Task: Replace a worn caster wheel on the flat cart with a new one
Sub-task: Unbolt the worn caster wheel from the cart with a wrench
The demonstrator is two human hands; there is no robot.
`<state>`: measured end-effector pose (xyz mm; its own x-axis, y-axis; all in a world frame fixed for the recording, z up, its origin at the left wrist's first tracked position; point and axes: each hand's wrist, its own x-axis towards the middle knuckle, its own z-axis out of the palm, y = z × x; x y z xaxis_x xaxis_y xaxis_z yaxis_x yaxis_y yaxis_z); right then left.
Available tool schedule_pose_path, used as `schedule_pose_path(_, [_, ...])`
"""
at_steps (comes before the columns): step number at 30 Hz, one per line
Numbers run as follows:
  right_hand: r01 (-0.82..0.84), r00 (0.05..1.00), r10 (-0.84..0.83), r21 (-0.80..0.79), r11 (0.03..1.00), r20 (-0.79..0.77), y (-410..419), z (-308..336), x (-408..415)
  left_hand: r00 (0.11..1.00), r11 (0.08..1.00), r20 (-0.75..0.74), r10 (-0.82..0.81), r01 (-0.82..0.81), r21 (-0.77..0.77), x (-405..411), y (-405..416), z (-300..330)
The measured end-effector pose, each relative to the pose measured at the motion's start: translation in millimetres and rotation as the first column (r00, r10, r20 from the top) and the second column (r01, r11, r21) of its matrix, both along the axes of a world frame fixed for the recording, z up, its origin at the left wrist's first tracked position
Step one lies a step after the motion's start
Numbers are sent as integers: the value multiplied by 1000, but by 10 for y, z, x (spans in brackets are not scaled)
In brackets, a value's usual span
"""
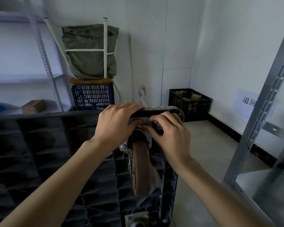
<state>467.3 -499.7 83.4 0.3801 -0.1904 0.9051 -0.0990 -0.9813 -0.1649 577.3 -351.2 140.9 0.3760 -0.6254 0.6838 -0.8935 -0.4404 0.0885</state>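
The black flat cart (39,145) stands on its side, its ribbed underside facing me. A caster with a brown wheel (140,167) in a metal fork sticks out near the cart's upper right corner. My left hand (116,122) grips the cart's top edge, fingers curled over it, beside the caster's mounting plate. My right hand (169,131) pinches a small fastener (148,122) at that plate with its fingertips. A second caster's plate (136,217) shows at the bottom edge.
A metal shelf rack (266,128) stands close on the right. A black crate (189,104) sits in the far corner. Behind the cart are a blue crate (93,95), a stool with a grey sack (88,51), and another rack (44,54) at left.
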Motion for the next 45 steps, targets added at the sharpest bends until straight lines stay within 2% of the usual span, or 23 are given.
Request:
schedule_pose_path(4, [-62, 998, 61, -54, 997, -20, -5, -17, -18, 999, 999, 26, 25, -25, -26, 10, -10, -33])
schedule_pose_path(7, [-83, 996, 83, 32, 996, 19, -25, 10, -40, 999, 999, 22, 27, -26, -22, 5, -16, -24])
schedule_pose_path(11, [-121, 993, 121, -11, 993, -16, -50, -1, -52, 999, 999, 36, 34, -33, -37, -21, -1, -25])
schedule_pose_path(14, [-149, 989, 150, 53, 987, -16, -52, 17, -82, 999, 999, 42, 35, -33, -37, -23, -5, -35])
schedule_pose_path(19, [-143, 989, 142, -22, 990, -26, -58, 17, -79, 999, 999, 40, 31, -30, -35, -2, -25, -64])
schedule_pose_path(22, [-141, 989, 142, 51, 989, -25, -64, 26, -74, 998, 999, 50, 35, -33, -41, 3, -28, -68])
schedule_pose_path(26, [-162, 986, 162, -1, 987, -50, -68, 14, -61, 998, 998, 49, 35, -32, -53, -15, -23, -65])
schedule_pose_path(30, [-164, 986, 165, 66, 984, -23, -44, 27, -54, 998, 998, 52, 41, -39, -46, -7, -26, -68])
schedule_pose_path(34, [-191, 981, 191, 12, 982, -33, -49, 10, -41, 998, 998, 51, 35, -32, -57, -14, -21, -65])
schedule_pose_path(36, [-208, 977, 209, 42, 977, -43, -39, 13, -56, 998, 998, 48, 40, -37, -56, -19, -20, -65])
schedule_pose_path(40, [-182, 983, 182, 22, 983, -3, -41, 10, -30, 998, 998, 55, 42, -39, -55, -20, -20, -69])
schedule_pose_path(43, [-195, 980, 194, -36, 980, -39, -22, -1, -58, 998, 998, 55, 38, -35, -53, -14, -17, -67])
schedule_pose_path(45, [-164, 986, 164, -7, 986, -39, -16, -1, -84, 998, 998, 47, 32, -29, -54, -13, -19, -66])
